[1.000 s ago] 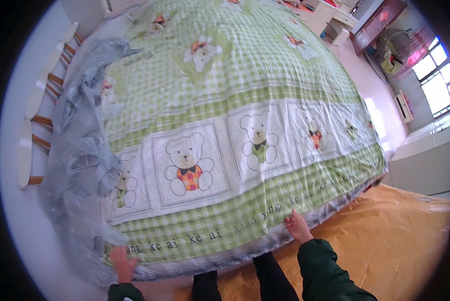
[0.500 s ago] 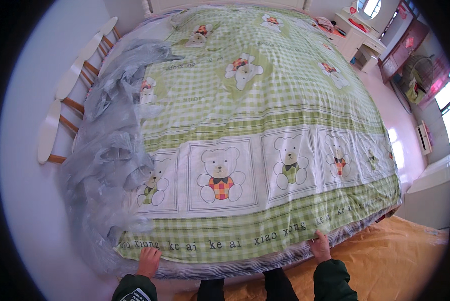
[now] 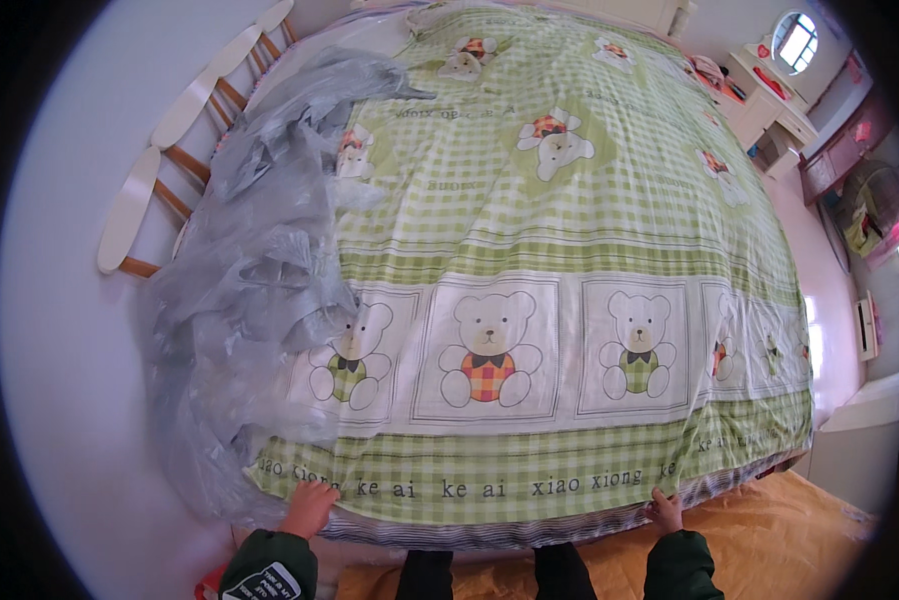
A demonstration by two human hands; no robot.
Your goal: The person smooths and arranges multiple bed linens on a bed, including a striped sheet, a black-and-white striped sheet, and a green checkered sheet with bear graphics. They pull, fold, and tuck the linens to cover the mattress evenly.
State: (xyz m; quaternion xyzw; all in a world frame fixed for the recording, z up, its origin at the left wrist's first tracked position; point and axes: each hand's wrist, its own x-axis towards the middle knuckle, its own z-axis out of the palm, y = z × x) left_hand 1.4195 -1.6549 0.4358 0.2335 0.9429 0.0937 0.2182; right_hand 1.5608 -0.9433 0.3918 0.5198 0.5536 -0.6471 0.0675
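A green and white checked bed sheet (image 3: 489,260) with printed teddy bears is spread over the bed. My left hand (image 3: 311,507) grips its near edge at the left, fingers curled over the hem. Farther right, my right hand (image 3: 663,511) pinches the same edge, and the cloth creases upward from that grip. Below the hem shows the grey striped side of the layer beneath (image 3: 489,535). Crumpled translucent plastic sheeting (image 3: 259,260) covers the left part of the sheet and hangs over the bed's left side.
White bed-rail panels (image 3: 129,210) on wooden struts line the left side by the wall. Orange-brown sheeting (image 3: 759,535) lies on the floor at the near right. A white dressing table (image 3: 769,110) with a round mirror stands at the far right, and a white cabinet (image 3: 859,435) nearer.
The view has turned left, so the bed appears farther right. Both hands still hold the hem; the cloth by my right hand has drawn into a sharper fold.
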